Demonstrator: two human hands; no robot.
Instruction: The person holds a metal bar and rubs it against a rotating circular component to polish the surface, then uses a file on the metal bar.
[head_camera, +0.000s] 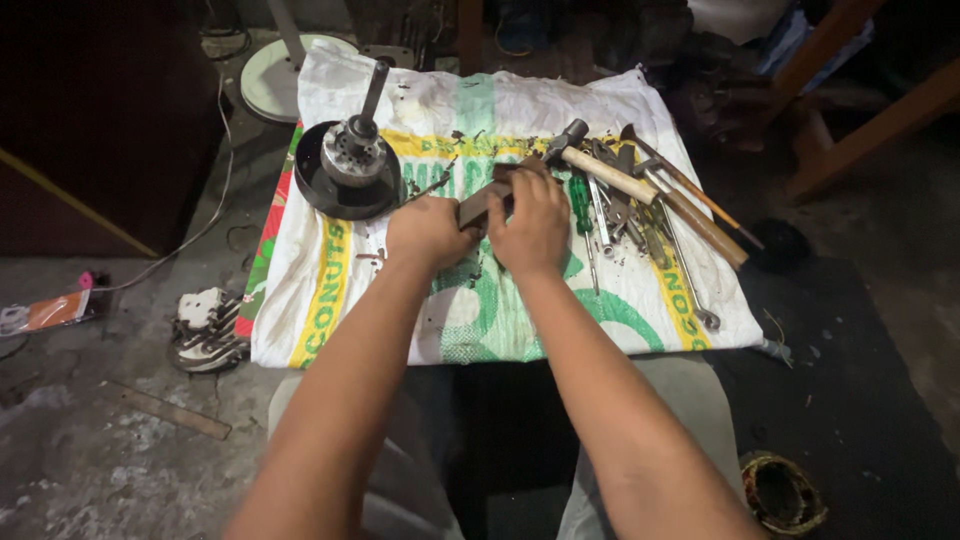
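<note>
2 hands (480, 230) on dark metal block (485, 203)

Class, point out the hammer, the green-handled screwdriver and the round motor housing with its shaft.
hammer (612, 176), head view, on the pale wooden handle just below the metal head.
green-handled screwdriver (580, 198), head view, on the green handle.
round motor housing (345, 182), head view, on the dark outer rim.

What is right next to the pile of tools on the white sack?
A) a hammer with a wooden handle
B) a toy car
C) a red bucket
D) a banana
A: a hammer with a pale wooden handle and a metal head lies on the white sack, across the pile of tools, just beyond the right hand.
</note>
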